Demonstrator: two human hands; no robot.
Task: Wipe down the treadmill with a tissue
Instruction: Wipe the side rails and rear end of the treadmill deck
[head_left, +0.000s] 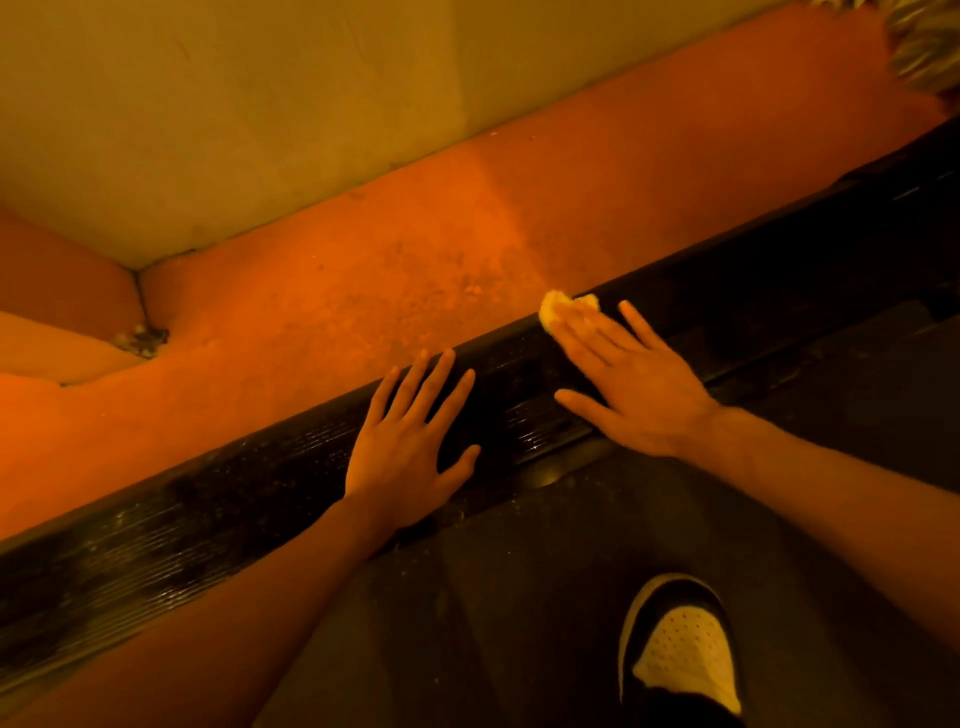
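Note:
The treadmill's black ribbed side rail (218, 499) runs diagonally from lower left to upper right, with the dark belt (493, 597) below it. A small crumpled tissue (563, 306) lies on the rail's outer edge. My right hand (631, 384) presses flat on the tissue with straight fingers, so only the tissue's far end shows. My left hand (410, 441) rests flat on the rail further left, fingers spread, holding nothing.
Orange floor (337, 291) lies beyond the rail, meeting a pale wall (234, 119) at a corner. A bit of debris (140, 340) sits near that corner. A black-and-white shoe (680, 654) stands on the belt at the bottom. Something striped and fuzzy (924, 47) shows top right.

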